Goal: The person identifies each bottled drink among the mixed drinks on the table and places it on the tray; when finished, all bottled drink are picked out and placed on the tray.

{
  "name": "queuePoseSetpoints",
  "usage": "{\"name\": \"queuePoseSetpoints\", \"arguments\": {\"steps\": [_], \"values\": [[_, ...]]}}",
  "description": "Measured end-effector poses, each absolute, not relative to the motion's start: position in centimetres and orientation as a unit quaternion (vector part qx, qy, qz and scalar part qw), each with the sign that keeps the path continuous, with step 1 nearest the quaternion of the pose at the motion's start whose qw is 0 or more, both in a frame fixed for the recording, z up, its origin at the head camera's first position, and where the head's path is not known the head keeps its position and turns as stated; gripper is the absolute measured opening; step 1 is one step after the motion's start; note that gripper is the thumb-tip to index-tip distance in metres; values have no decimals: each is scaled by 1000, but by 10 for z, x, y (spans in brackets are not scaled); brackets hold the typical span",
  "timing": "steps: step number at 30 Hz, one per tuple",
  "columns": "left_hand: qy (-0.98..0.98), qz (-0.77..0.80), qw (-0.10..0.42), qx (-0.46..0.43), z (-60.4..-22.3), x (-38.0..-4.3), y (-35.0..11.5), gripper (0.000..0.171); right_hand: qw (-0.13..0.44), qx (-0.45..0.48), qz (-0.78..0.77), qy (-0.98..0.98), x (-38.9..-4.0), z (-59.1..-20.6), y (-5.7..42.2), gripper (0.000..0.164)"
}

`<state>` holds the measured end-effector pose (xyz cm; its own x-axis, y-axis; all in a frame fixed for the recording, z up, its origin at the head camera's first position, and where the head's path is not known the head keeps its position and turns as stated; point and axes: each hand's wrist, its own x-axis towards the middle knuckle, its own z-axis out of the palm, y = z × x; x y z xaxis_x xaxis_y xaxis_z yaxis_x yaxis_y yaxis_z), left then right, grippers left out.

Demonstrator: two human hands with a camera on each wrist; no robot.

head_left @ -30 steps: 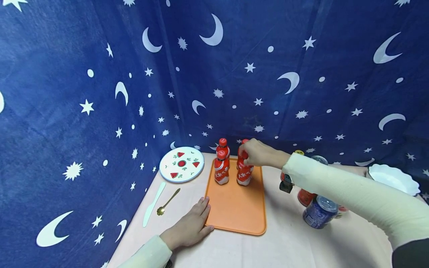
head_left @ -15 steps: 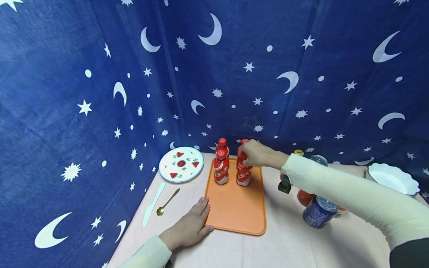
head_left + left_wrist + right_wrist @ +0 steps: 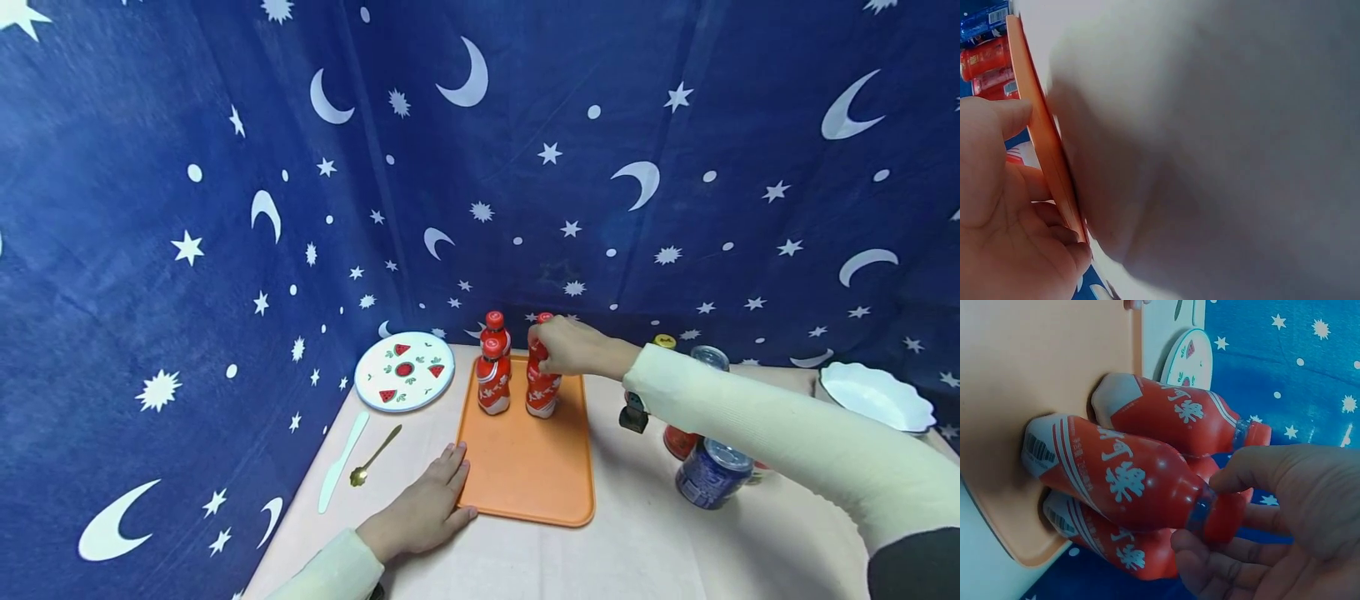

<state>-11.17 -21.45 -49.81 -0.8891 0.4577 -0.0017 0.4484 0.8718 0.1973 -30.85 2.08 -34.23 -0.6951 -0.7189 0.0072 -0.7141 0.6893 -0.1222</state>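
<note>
My right hand (image 3: 577, 347) holds a red drink bottle (image 3: 1107, 465) by the neck, thumb and fingers just under its red cap. This bottle stands upright at the front right of a group on the orange tray (image 3: 525, 475). One more bottle is partly hidden behind it, and two other red bottles (image 3: 492, 387) stand to its left, one behind the other. My left hand (image 3: 422, 510) rests at the tray's near left corner. Its fingers touch the left rim and its thumb touches the front rim (image 3: 1044, 134).
Left of the tray lie a watermelon-pattern plate (image 3: 405, 392), a pale green knife (image 3: 341, 462) and a gold spoon (image 3: 360, 475). A blue can (image 3: 711, 477), other cans and a white scalloped bowl (image 3: 873, 398) stand to the right, partly behind my right sleeve. A starry blue curtain (image 3: 525, 167) hangs behind.
The head view has shifted slightly. Both hands keep their places, the right on the bottle's neck and the left at the tray's corner.
</note>
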Motion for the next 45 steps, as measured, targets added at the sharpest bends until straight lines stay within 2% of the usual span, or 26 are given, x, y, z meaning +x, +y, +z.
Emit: {"name": "queuePoseSetpoints", "arguments": {"steps": [4,10,16,21,27,33,45], "values": [[966,96,21,238,-497,-112,-211,70,-4,-388,-59,920,-304,-334,33,42],[966,100,27,235,-496,-111,-210,70,-31,-388,-66,919,-299,-313,68,31],[969,97,37,226,-496,-110,-211,70,-9,-356,-65,932,-295,-301,113,24],[969,95,45,225,-498,-110,-211,71,14,-309,-78,948,-281,-295,152,26],[968,97,39,228,-499,-108,-212,71,13,-270,-89,959,-272,-300,195,31],[968,98,48,228,-499,-108,-211,71,30,-260,-91,961,-265,-310,224,28],[967,101,56,226,-495,-109,-210,71,41,-267,-94,958,-257,-323,236,26]]}}
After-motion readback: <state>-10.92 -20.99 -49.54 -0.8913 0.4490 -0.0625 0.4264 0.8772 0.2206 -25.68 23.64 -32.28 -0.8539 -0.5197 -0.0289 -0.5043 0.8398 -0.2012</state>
